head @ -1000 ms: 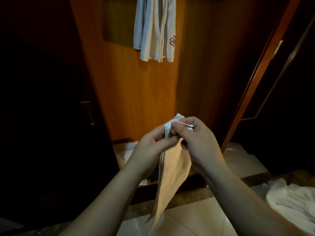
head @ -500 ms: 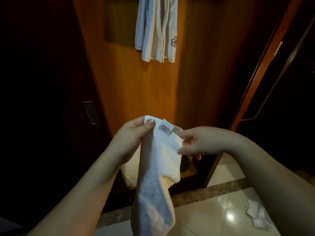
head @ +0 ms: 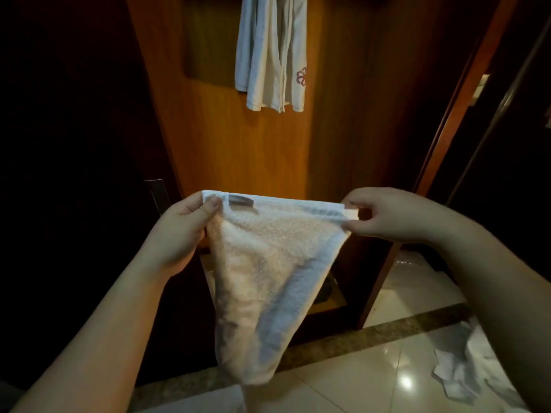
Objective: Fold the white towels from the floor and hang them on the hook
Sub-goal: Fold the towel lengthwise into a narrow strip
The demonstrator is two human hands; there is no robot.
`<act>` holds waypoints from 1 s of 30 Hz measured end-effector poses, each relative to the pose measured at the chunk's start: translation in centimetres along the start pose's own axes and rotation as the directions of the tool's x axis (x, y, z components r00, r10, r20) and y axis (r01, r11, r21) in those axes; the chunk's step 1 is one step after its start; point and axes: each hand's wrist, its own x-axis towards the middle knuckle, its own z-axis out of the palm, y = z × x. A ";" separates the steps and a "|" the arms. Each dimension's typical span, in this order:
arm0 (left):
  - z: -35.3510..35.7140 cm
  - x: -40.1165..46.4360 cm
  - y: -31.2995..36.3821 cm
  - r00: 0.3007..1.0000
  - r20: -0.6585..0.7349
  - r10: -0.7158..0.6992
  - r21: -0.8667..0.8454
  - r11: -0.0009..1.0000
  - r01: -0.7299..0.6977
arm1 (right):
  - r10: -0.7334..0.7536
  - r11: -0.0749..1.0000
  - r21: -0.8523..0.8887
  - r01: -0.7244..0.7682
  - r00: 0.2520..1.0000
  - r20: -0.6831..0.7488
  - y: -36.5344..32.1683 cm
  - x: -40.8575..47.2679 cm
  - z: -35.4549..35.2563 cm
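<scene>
A small white towel [head: 262,272] hangs in front of me, its top edge stretched level between both hands. My left hand [head: 182,231] pinches the top left corner beside a sewn label. My right hand [head: 384,214] pinches the top right corner. The towel sags to a point below, above the floor. Other white towels [head: 271,52] hang high on the wooden panel; the hook itself is out of sight above the frame. More white cloth [head: 465,371] lies crumpled on the tiled floor at the lower right, partly behind my right forearm.
An orange-brown wooden panel [head: 238,150] stands straight ahead, with a dark door and its recessed handle [head: 156,192] to the left. A wooden door frame [head: 441,150] rises at the right. Glossy pale floor tiles [head: 357,380] with a dark stone strip lie below.
My hands have moved apart, spreading the towel's top edge from a bunched hold into a taut level line. The towel now hangs open and wider.
</scene>
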 end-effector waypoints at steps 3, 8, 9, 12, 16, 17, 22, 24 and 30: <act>0.4 -0.2 0.4 0.999 -0.019 0.039 -0.032 0.999 -0.040 | 0.029 0.974 0.228 0.009 0.986 -0.163 -0.2 -0.3 1.3; 1.9 -0.3 1.1 0.993 -0.078 0.084 -0.085 0.992 -0.091 | 0.136 0.897 0.430 0.097 0.866 -0.480 -0.5 -0.6 3.7; 2.1 -0.3 1.2 0.992 -0.090 0.091 -0.084 0.992 -0.098 | 0.155 0.875 0.467 0.129 0.838 -0.524 -0.7 -0.6 4.1; 3.0 -0.2 1.8 0.984 -0.128 0.125 -0.090 0.986 -0.137 | 0.205 0.825 0.526 0.204 0.761 -0.616 -1.1 -0.5 4.7; 4.7 0.0 2.7 0.969 -0.141 0.205 -0.092 0.971 -0.219 | 0.281 0.781 0.554 0.288 0.630 -0.724 -1.4 -0.3 5.0; 5.1 0.1 2.9 0.966 -0.140 0.219 -0.092 0.968 -0.233 | 0.297 0.776 0.554 0.301 0.601 -0.742 -1.6 -0.4 5.0; 6.0 0.4 3.5 0.970 -0.128 0.206 -0.112 0.969 -0.221 | 0.466 0.657 0.699 0.282 0.577 -0.671 -1.3 0.0 5.3; 6.3 0.3 3.5 0.974 -0.110 0.198 -0.139 0.967 -0.213 | 0.499 0.561 0.795 0.231 0.672 -0.548 -0.7 -0.1 5.8; 7.0 -0.2 3.8 0.975 -0.043 0.218 -0.143 0.965 -0.221 | 0.478 0.626 0.755 0.196 0.669 -0.570 0.0 -1.3 6.5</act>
